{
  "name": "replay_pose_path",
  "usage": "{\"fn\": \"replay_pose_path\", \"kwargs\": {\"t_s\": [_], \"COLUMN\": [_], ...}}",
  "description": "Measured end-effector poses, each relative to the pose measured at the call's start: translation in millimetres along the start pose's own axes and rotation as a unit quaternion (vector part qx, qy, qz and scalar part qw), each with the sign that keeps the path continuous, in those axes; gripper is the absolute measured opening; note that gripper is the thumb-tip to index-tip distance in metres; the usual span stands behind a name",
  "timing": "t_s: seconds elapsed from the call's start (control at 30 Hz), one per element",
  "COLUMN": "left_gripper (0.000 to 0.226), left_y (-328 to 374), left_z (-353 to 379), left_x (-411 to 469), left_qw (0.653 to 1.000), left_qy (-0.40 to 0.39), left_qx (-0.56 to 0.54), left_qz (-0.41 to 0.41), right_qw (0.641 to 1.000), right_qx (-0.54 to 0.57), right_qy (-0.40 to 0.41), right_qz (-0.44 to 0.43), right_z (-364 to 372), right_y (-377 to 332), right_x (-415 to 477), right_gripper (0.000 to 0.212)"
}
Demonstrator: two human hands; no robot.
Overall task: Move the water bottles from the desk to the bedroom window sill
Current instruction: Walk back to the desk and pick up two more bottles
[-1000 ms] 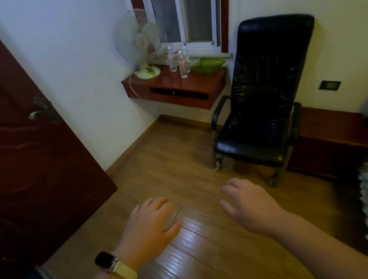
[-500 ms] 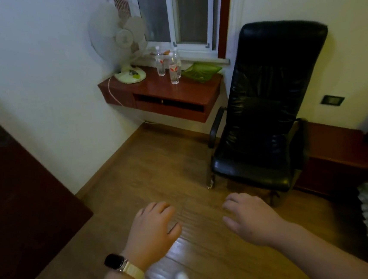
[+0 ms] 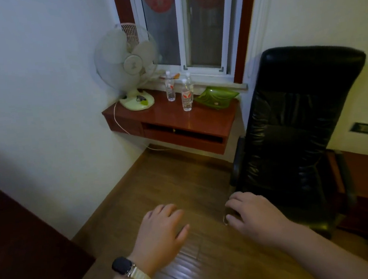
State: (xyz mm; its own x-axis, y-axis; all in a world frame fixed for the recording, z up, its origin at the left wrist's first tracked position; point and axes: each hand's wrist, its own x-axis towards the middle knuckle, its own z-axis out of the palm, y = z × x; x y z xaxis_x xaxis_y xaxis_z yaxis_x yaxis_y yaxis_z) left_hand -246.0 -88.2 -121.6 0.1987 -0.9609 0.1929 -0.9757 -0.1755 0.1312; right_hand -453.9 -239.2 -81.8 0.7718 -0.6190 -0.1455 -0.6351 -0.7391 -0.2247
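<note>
1. Water bottles (image 3: 185, 94) stand upright on the red wall-mounted bench (image 3: 208, 116), well beyond the fingers and above them in the view; none has yet been lifted.

2. At least three clear bottles show; one (image 3: 170, 89) stands nearer the fan, another (image 3: 186, 97) nearer the bench's front edge, with a further one partly hidden just behind it.

3. The left hand (image 3: 162, 231) hangs over the wooden floor with its fingers (image 3: 163, 210) loosely spread and nothing in them; a dark watch on a pale strap sits at the wrist.

4. The right hand (image 3: 253, 216) is likewise empty, its fingers (image 3: 234, 198) relaxed and slightly curled, close in front of the black office chair (image 3: 294, 128); whether it touches the seat edge cannot be told.

5. Both hands appear held forward and free, likely ready to take a bottle each once within reach.

6. The window sill (image 3: 215, 81) runs directly behind the bottles, so the carry looks short: lift, then set down just past the bench's back edge.

7. A pale table fan (image 3: 130, 70) stands left of the bottles and a green glass dish (image 3: 217, 95) right of them; both crowd the approach and could be knocked.

8. The chair stands to the right of the fingers, leaving open floor ahead of them toward the bench.
</note>
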Motion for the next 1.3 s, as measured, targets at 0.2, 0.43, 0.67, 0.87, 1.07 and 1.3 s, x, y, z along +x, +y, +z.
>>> {"fn": "replay_pose_path", "kwargs": {"t_s": [0.2,0.43,0.67,0.87,1.07,1.3], "left_gripper": [0.035,0.035,0.038,0.055,0.049,0.039], "left_y": [-49,-126,-176,-189,-221,-260], "left_z": [22,38,36,32,52,92], "left_x": [53,153,299,389,457,545], "left_qw": [0.999,0.993,0.991,0.995,0.994,0.983], "left_qy": [-0.038,-0.074,-0.074,-0.048,-0.040,-0.059], "left_qx": [0.010,0.049,0.057,-0.046,-0.099,-0.171], "left_qz": [-0.030,-0.073,-0.099,-0.071,-0.039,-0.019], "right_qw": [0.996,0.992,0.993,0.996,0.995,0.993], "right_qx": [-0.001,0.027,0.057,0.077,0.082,0.079], "right_qy": [-0.078,-0.102,-0.077,-0.034,-0.048,-0.076], "right_qz": [-0.035,-0.075,-0.069,-0.040,-0.015,0.034], "right_z": [16,13,-44,-83,-79,-72], "right_y": [12,33,75,113,133,151], "right_x": [92,246,384,456,493,544], "right_gripper": [0.038,0.039,0.041,0.041,0.042,0.036]}}
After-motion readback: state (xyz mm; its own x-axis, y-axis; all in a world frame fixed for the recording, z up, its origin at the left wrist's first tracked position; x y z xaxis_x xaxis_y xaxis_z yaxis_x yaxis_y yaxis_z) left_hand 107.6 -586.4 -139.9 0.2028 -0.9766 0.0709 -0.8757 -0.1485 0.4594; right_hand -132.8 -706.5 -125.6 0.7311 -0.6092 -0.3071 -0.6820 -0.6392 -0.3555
